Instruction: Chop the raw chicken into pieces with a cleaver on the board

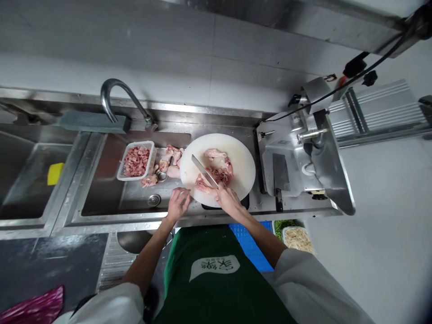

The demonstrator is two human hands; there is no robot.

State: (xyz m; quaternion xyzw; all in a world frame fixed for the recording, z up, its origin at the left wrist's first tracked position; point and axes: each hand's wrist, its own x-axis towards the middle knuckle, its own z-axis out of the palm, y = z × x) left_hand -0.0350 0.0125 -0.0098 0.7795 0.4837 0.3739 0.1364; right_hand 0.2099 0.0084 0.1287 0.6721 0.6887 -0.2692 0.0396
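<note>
My right hand (229, 200) is closed round the handle of a knife (205, 172), whose blade points up and left over pieces of raw meat (221, 173). The meat lies on a round white cutting board (241, 157) that overhangs the sink's right end. At the board's lower left edge is my left hand (178, 202), its fingers bent and close together; whether they hold anything is too small to tell. Larger raw pieces (173, 171) lie in the sink just left of the board. Beside them stands a white basket (153, 155) of small cut meat.
A curved faucet (114, 85) and a grey-green block (92, 121) are behind the sink (111, 193). To the right, a cleaver (281, 173) lies by a metal slicing machine (332, 166). A yellow sponge (54, 173) is in the left sink. Overhead runs a metal shelf (286, 20).
</note>
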